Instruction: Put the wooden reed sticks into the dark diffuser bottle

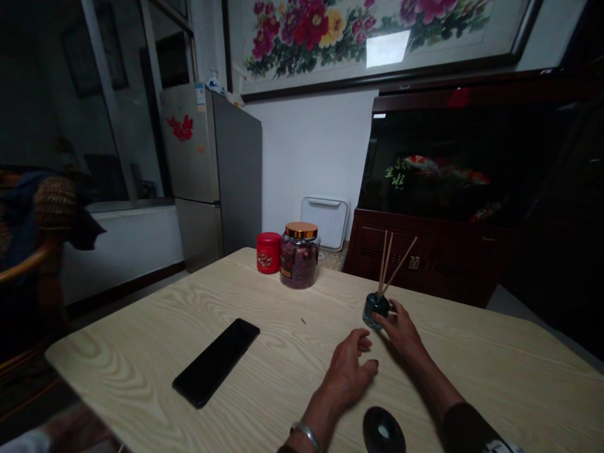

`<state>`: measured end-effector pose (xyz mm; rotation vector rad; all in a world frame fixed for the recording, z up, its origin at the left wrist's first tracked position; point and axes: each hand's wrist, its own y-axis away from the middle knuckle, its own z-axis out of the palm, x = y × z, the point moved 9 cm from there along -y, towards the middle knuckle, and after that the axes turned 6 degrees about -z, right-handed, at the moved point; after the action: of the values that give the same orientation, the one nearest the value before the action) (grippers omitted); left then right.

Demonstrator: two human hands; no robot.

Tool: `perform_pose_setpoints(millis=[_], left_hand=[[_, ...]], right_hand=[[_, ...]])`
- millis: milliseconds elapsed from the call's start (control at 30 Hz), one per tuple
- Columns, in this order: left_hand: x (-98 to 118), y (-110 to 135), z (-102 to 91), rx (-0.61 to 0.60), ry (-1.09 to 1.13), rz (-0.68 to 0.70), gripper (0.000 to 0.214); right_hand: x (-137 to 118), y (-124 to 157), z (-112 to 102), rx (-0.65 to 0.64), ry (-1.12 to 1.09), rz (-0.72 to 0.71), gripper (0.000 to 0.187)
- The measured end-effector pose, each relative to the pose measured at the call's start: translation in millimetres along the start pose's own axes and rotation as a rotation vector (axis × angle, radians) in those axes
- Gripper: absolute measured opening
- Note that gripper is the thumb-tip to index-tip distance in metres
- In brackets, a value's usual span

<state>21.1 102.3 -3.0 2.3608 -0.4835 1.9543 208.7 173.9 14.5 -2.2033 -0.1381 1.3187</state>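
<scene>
A dark glass reed diffuser [376,308] with several thin sticks stands near the right side of the wooden table [283,390]. My right hand [399,327] has its thumb and fingers wrapped around the bottle from the right. Just in front and to the left, my left hand [348,368] hovers over or rests on the table, fingers loosely curled and thumb apart, with nothing in it. A silver bracelet [306,434] circles the left wrist. Below the hands lies a black round disc [383,431] with a pale centre. Whether the bottle touches the table I cannot tell.
A black phone [217,362] lies on the table's left part. At the far edge stand a red canister [268,253] and a large jar with a copper lid [299,258]. Behind are a fridge [236,170] and a fish tank [453,170]. A wicker chair [28,264] is at left.
</scene>
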Motion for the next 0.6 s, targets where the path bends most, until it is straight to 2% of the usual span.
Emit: perform_pose_setpoints(millis=[100,200,300,367,467,600], left_hand=[[-3,-3,3.2,-0.019,0.031,-0.006,0.048],[-10,-5,4.2,-0.012,0.070,-0.020,0.042],[-12,-2,2.4,-0.019,0.198,-0.064,0.050],[-4,2,3.6,-0.097,0.331,-0.106,0.063],[38,8,-1.4,-0.229,0.558,-0.075,0.085],[121,14,-21.2,-0.339,0.803,0.037,0.098]], right_hand=[[5,32,-12,0.027,0.010,0.095,0.042],[-2,59,-23,0.005,-0.039,0.141,0.034],[-17,76,-30,-0.031,-0.244,0.251,0.040],[-37,80,-34,-0.063,-0.466,0.335,0.052],[-88,71,-52,-0.093,-0.728,0.323,0.068],[-168,46,-89,-0.112,-0.899,0.127,0.071]])
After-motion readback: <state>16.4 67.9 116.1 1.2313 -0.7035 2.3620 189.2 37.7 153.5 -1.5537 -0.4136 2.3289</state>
